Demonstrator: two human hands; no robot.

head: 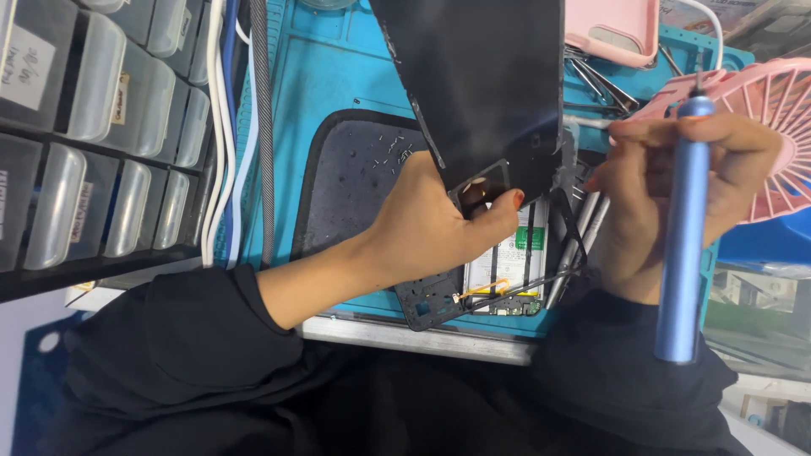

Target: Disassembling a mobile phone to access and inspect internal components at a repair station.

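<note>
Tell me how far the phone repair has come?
Done: the black panel is lifted, showing the battery inside the phone. In hand: left hand holds the panel; right hand holds a blue screwdriver. Left: the inner parts still sit in place.

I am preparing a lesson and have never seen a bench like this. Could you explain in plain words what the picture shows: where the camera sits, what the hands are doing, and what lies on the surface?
There is one picture, taken by a camera worn on the person's head, looking down at their own two bare hands.

The left hand lifts a dark phone screen panel away from the opened phone body, pinching it near its lower edge. Inside the body you can see a white battery and thin yellow wires. The right hand holds a blue pen-shaped electric screwdriver.

Everything lies on a blue repair mat with a grey inset scattered with tiny screws. To the left stand clear parts drawers; to the right are a pink fan, a pink phone case and metal tweezers.
</note>
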